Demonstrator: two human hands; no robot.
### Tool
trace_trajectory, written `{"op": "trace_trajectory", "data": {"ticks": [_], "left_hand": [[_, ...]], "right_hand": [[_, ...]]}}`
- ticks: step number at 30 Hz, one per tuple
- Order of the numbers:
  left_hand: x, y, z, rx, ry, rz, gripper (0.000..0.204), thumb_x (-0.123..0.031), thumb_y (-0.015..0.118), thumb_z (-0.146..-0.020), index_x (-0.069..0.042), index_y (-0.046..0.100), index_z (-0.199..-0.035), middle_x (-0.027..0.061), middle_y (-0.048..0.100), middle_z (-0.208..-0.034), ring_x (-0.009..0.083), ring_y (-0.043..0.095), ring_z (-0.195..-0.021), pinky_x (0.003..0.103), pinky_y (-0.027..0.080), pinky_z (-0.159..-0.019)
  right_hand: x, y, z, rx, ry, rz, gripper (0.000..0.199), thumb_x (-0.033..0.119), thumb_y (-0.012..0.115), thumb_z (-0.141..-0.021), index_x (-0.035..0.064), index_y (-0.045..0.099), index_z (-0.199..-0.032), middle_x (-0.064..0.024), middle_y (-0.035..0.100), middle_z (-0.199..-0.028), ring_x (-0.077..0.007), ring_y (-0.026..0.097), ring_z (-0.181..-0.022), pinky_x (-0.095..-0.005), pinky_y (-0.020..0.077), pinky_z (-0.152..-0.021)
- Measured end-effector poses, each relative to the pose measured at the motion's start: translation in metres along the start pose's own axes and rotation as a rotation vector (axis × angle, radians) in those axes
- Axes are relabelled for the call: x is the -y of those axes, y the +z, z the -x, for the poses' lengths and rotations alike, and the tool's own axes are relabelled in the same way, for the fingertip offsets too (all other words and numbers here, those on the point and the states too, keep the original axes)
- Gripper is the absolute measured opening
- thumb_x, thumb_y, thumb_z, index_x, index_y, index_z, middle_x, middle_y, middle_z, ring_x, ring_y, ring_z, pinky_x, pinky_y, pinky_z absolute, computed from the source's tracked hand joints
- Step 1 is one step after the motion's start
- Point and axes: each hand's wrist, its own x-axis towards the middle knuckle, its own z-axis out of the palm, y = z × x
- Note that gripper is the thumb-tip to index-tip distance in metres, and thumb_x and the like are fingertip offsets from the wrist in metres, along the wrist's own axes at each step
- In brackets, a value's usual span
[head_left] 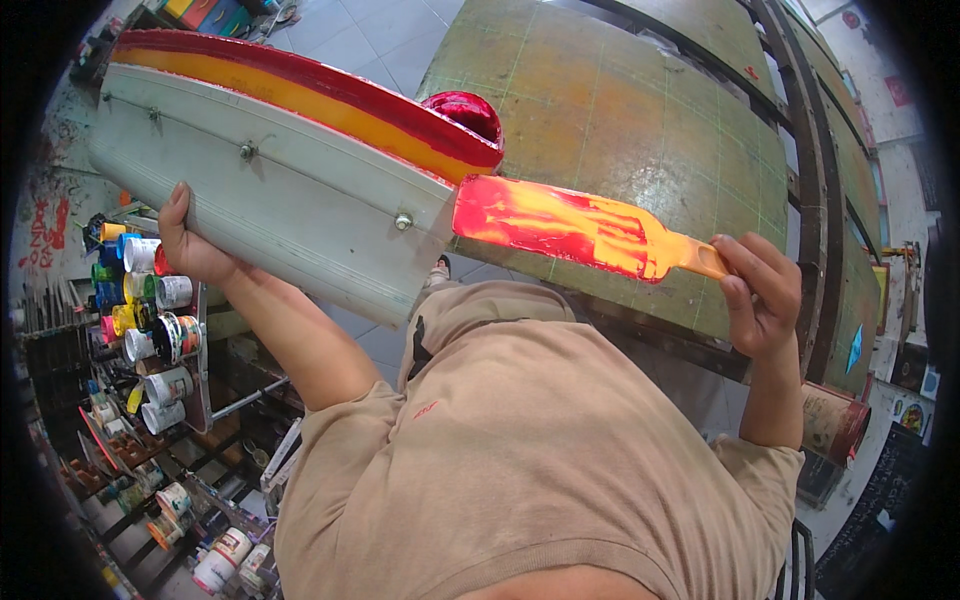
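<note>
A long grey trough (pixel 300 190) with rounded underside, a thin rod and bolts along its face slants across the upper left. Thick red and yellow ink (pixel 290 100) coats its far part. My left hand (pixel 195 240) grips the trough's near edge, thumb up on the outside, the other fingers mostly hidden behind it. My right hand (pixel 765 290) pinches the handle end of an orange spatula (pixel 570 228). Its broad blade is smeared with red and yellow, and its tip is close to the trough's right end; I cannot tell whether they touch.
Beyond the trough's right end, a round container (pixel 468 112) of glossy red ink stands on the large greenish worktable (pixel 620 120). Dark metal rails (pixel 810 170) run along the right. Racks with several paint tubs (pixel 168 385) stand at left. A large can (pixel 835 425) is below right.
</note>
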Motion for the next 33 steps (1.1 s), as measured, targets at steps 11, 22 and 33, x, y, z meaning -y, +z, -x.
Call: {"op": "trace_trajectory", "data": {"ticks": [11,22,33], "left_hand": [[0.001,-0.045,-0.043,0.077,0.302,-0.275,0.018,-0.008,0.052,-0.074,0.007,0.060,-0.081,0.0172,0.059,-0.089,0.0243,0.056,-0.086,0.035,0.042,-0.085],[0.003,-0.008,-0.063,0.316,0.272,-0.257,0.017,-0.006,0.049,-0.077,0.004,0.062,-0.081,0.0140,0.062,-0.088,0.0198,0.057,-0.084,0.031,0.044,-0.083],[0.010,0.017,-0.076,0.440,0.017,-0.214,0.015,-0.005,0.052,-0.074,0.004,0.062,-0.080,0.0123,0.062,-0.086,0.0191,0.058,-0.081,0.028,0.046,-0.078]], "right_hand": [[0.001,-0.009,-0.010,0.039,-0.102,0.083,0.025,0.018,0.054,-0.082,-0.0049,0.059,-0.092,-0.0117,0.049,-0.062,-0.0215,0.047,-0.049,-0.0299,0.0347,-0.044],[0.007,-0.028,-0.032,0.174,-0.235,0.197,0.025,0.019,0.054,-0.081,-0.0025,0.060,-0.091,-0.0102,0.050,-0.062,-0.0217,0.046,-0.047,-0.0307,0.0340,-0.043],[0.001,-0.036,-0.055,0.219,-0.317,0.232,0.024,0.022,0.057,-0.080,0.0012,0.059,-0.092,-0.0075,0.045,-0.059,-0.0208,0.045,-0.046,-0.0313,0.0328,-0.043]]}}
